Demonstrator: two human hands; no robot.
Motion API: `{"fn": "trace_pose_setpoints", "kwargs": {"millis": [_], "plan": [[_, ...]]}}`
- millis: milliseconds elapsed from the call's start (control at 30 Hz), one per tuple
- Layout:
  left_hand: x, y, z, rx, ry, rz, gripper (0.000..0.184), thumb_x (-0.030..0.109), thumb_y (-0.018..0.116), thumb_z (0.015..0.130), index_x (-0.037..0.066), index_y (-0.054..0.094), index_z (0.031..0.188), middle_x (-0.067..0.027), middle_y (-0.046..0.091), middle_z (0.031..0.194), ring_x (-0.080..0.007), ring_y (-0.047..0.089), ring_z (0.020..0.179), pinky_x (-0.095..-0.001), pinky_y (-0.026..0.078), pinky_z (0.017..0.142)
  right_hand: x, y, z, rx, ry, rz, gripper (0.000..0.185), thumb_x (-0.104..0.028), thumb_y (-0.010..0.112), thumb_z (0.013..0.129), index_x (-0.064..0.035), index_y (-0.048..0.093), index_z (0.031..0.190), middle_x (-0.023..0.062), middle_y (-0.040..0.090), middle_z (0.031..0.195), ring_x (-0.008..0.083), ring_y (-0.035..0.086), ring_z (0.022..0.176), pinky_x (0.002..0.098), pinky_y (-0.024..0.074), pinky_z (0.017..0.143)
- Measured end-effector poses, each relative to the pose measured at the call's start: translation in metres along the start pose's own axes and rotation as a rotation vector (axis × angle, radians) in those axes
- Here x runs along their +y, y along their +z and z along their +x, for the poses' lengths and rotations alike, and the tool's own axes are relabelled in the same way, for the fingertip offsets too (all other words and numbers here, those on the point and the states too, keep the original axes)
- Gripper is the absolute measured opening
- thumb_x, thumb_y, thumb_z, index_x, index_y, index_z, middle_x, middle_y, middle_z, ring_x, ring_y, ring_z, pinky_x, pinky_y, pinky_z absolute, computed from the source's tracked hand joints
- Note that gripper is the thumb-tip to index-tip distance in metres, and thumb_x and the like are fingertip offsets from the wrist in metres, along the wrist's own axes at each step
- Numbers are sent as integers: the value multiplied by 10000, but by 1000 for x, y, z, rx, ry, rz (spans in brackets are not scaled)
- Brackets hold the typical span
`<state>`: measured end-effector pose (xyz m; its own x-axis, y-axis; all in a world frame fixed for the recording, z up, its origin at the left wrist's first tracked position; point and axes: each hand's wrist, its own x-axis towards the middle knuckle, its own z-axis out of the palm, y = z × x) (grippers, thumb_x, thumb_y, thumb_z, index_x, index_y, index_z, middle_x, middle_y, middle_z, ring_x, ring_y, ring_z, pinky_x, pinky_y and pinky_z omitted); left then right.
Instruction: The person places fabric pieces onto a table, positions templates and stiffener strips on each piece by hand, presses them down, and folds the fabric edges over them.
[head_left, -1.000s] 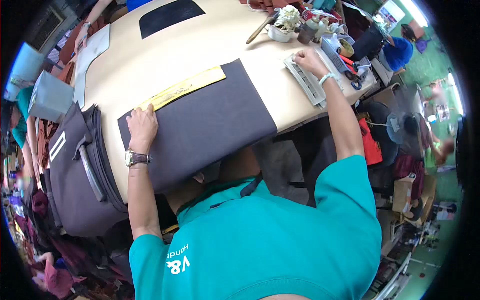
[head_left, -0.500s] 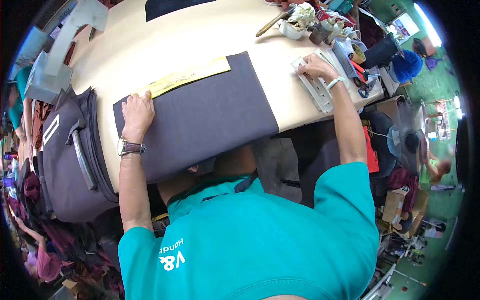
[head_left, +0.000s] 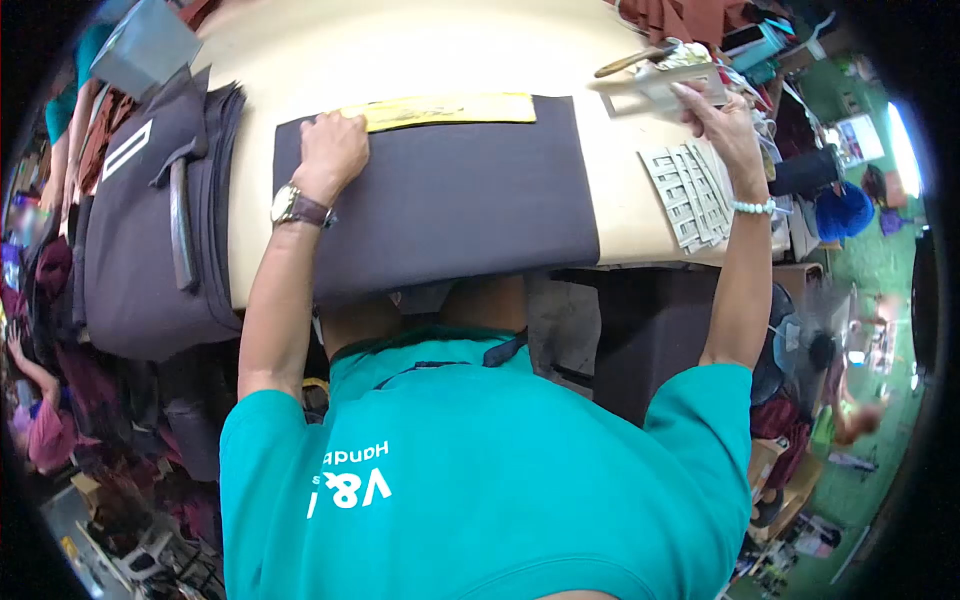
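Note:
A dark sheet (head_left: 460, 200) lies over the front edge of the pale table, with a yellow strip (head_left: 450, 109) along its far edge. My left hand (head_left: 335, 152) rests on the sheet's far left part, fingertips at the strip's left end; what is under the fingers is hidden. Raised at the right, my right hand (head_left: 722, 120) pinches a thin pale slotted piece (head_left: 650, 94), blurred by motion. Below that hand, several pale slotted pieces (head_left: 685, 195) lie overlapping on the table.
At the left a hammer (head_left: 180, 215) lies on a stack of dark sheets (head_left: 130, 240). A wooden-handled brush (head_left: 630, 62) is at the back right. A grey box (head_left: 145, 45) stands at the back left, near another person's arm (head_left: 75, 140).
My right hand has lifted a slotted piece up and away from the others. My left hand still rests by the strip's left end. The whole view has shifted.

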<state>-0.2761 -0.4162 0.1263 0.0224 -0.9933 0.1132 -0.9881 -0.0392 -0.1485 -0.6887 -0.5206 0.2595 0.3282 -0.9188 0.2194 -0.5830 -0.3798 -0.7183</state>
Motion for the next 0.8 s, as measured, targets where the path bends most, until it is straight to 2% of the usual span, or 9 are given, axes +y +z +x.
{"fn": "trace_pose_setpoints", "kwargs": {"millis": [33, 133, 233, 300, 333, 433, 467, 567, 800], "plan": [[0, 0, 0, 3, -4, -2, 225, 177, 463, 836, 69, 657, 868, -141, 645, 829, -299, 635, 828, -458, 486, 720, -16, 12, -4, -96, -99, -16, 290, -258, 605, 881, -14, 656, 1029, 16, 601, 630, 36, 509, 524, 175, 404, 469], [-7, 10, 6, -21, 38, 48, 227, 221, 460, 869, 92, 634, 936, -182, 609, 845, -319, 617, 832, -461, 496, 691, -43, 52, -16, -285, 40, 67, 269, -231, 548, 919, -39, 632, 1087, 5, 573, 617, 29, 528, 560, 178, 441, 502], [-11, 10, 7, 72, 97, -43, 213, 194, 474, 852, 74, 645, 894, -178, 598, 867, -307, 604, 859, -455, 493, 721, -53, 87, -36, -353, -20, 294, 246, -116, 547, 871, -40, 640, 1086, 27, 615, 738, 68, 574, 685, 213, 487, 619], [-13, 0, 10, 10, 70, -152, 216, 189, 506, 831, 56, 673, 869, -170, 596, 868, -297, 598, 862, -414, 488, 778, -70, 103, -51, -352, -70, 285, 351, -149, 558, 823, -24, 605, 1147, 54, 632, 878, 110, 584, 807, 243, 474, 760], [-17, 0, 14, -5, 62, -209, 219, 193, 515, 828, 56, 680, 874, -164, 598, 869, -294, 597, 860, -402, 486, 791, -62, 107, -56, -428, -118, 558, 469, -249, 590, 810, -1, 554, 1206, 71, 621, 984, 137, 572, 886, 252, 434, 847], [-35, -4, 21, -58, 72, -431, 234, 212, 536, 820, 63, 694, 906, -147, 601, 865, -276, 595, 850, -369, 478, 806, -64, 130, -69, -316, 89, 779, 417, -204, 523, 868, 22, 526, 1219, 79, 614, 972, 139, 598, 873, 250, 460, 809], [-41, -5, 23, -77, 82, -514, 241, 219, 542, 817, 66, 697, 920, -141, 602, 863, -268, 594, 846, -360, 475, 806, -62, 139, -72, -232, 121, 697, 366, -109, 487, 884, 31, 515, 1221, 89, 611, 951, 131, 610, 855, 235, 474, 777], [-53, -4, 29, -139, 75, -663, 289, 73, 492, 773, 80, 697, 976, -175, 627, 929, -288, 603, 907, -384, 475, 831, -67, 166, -75, 56, 154, 608, 282, -31, 519, 885, 49, 533, 1156, 107, 610, 932, 123, 620, 798, 207, 516, 657], [-59, 9, 20, -41, 63, -882, 290, 3, 479, 759, 64, 692, 946, -113, 609, 878, -245, 585, 840, -347, 469, 810, -58, 181, -62, -53, 377, 606, 232, -68, 643, 828, 15, 577, 1034, 91, 621, 902, 106, 618, 728, 215, 535, 590]]}}
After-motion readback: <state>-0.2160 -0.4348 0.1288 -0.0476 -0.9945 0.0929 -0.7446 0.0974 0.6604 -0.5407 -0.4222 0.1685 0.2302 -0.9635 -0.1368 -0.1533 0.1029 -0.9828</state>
